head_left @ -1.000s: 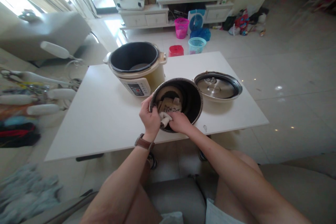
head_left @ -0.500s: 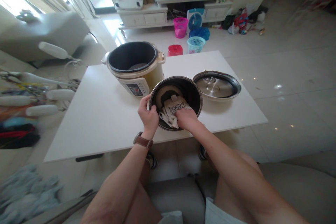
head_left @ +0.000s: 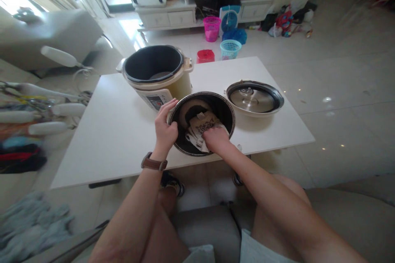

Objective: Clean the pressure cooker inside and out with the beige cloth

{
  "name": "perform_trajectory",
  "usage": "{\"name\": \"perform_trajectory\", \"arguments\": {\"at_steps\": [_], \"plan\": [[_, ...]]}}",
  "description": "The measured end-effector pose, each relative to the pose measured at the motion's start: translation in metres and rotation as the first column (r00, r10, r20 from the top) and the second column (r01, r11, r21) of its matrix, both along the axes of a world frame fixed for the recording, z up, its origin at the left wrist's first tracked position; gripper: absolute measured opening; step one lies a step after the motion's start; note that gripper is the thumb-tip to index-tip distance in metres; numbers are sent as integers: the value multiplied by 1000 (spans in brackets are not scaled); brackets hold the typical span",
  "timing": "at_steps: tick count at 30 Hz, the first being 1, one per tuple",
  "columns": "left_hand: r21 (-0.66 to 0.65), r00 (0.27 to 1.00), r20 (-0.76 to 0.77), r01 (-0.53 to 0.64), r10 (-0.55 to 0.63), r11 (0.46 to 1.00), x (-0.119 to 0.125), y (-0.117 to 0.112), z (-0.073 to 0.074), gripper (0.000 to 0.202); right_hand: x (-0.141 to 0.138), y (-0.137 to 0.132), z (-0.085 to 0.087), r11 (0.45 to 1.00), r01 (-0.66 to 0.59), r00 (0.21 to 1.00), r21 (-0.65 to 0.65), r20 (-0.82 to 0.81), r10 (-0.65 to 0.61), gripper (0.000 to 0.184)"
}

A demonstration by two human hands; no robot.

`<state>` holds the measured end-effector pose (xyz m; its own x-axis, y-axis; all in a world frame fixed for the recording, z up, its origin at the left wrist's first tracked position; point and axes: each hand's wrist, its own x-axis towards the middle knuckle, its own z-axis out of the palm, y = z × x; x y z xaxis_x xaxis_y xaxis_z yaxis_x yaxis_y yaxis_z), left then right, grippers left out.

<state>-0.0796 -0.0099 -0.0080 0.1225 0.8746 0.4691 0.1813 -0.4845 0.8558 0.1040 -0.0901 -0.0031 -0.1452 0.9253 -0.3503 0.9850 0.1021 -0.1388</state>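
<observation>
A dark inner pot (head_left: pixel 226 104) leans toward me near the table's front edge, its mouth facing up at me. My left hand (head_left: pixel 165 127) is at its left rim, fingers along the outside and thumb by the edge. Inside the pot, my right hand (head_left: pixel 216 139) is closed on a beige patterned cloth (head_left: pixel 202 123), bunched against the inner wall. Behind the pot stands the cream electric pressure cooker body (head_left: pixel 182 84), lidless, with its control panel partly hidden by my left hand. To the right, the cooker lid (head_left: pixel 254 99) lies with its metal underside up.
All of this is on a white table (head_left: pixel 101 144). Beyond its far edge are a red stool (head_left: pixel 205 56), a light-blue basket (head_left: pixel 230 50) and a pink basket (head_left: pixel 211 28). A white cabinet (head_left: pixel 182 18) stands behind them. White-handled metal items (head_left: pixel 69 110) are at the left.
My left hand has shifted left and slightly up, its fingers straighter and its thumb less far inside the rim. The pot has moved a little left, and my right hand with the cloth has too.
</observation>
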Motion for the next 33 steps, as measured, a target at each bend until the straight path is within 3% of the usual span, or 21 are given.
{"name": "perform_trajectory", "arguments": {"at_steps": [2,9,17,26,33], "plan": [[-9,1000,12,14,-14,1000,2,-1,1,76,0,0,-1,1000,-7,1000,17,-2,7,35],[-44,995,14,-99,99,994,3,-10,-3,74,-1,2,-2,1000,-22,1000,3,9,22,36],[-34,991,69,-115,117,993,6,-17,-11,73,-7,3,-9,999,-4,999,-40,-53,2,39],[-37,963,126,-237,239,971,20,-28,-17,67,-19,8,-4,996,78,913,-47,-397,-91,34],[-96,946,132,-284,295,954,19,-18,-13,52,-10,8,-1,997,8,954,-70,-297,-29,36]]}}
